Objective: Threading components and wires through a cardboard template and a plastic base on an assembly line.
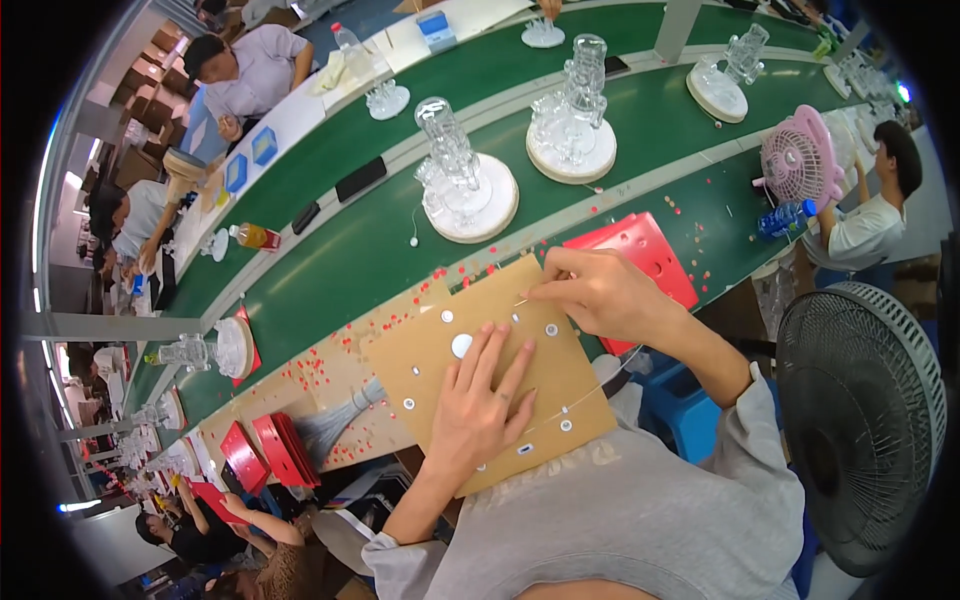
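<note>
A square brown board (pixel 400 350) with several white-rimmed holes leans against my body at the bench edge. My left hand (pixel 480 410) lies on it with the fingers spread, pressing on its face. At the board's upper right, my right hand (pixel 610 290) pinches the end of a thin light strand, thumb and forefinger together beside a small slot. Another stretch of thin pale wire (pixel 590 393) crosses the lower right of the board and runs beyond its edge. A bundle of grey wires (pixel 345 418) lies left of the board.
Red perforated panels (pixel 655 250) lie beyond my right hand; more red panels (pixel 285 450) are stacked at left. Small red bits litter the bench. Clear figurines on round white bases (pixel 490 205) stand along the green belt (pixel 350 250). A black fan (pixel 860 420) stands at right. Co-workers sit around.
</note>
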A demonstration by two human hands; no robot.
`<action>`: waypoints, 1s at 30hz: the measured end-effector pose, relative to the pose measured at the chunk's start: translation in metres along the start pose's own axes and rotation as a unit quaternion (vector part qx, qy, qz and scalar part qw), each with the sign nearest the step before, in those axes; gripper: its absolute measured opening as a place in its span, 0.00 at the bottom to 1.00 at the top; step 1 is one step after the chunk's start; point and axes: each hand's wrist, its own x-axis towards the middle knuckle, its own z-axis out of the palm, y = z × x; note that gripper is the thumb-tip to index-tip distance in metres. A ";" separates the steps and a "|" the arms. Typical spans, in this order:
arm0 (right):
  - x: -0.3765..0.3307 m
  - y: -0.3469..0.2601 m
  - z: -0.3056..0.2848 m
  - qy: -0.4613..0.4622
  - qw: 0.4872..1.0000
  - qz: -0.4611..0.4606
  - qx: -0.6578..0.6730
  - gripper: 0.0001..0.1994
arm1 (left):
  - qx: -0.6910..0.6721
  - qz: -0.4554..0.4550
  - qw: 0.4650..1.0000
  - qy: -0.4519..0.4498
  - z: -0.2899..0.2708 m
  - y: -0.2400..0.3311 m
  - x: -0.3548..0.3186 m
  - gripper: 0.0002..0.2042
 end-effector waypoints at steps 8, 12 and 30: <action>-0.010 -0.001 0.003 -0.050 0.982 -0.094 -0.154 0.14 | -0.011 -0.018 1.000 -0.019 0.001 -0.004 0.000 0.35; -0.012 -0.001 0.001 -0.088 0.955 -0.142 -0.244 0.15 | -0.015 -0.024 0.999 -0.025 0.000 -0.005 0.004 0.35; -0.003 -0.007 -0.001 -0.146 0.937 -0.159 -0.276 0.16 | -0.019 -0.046 0.998 -0.045 -0.001 -0.003 0.010 0.33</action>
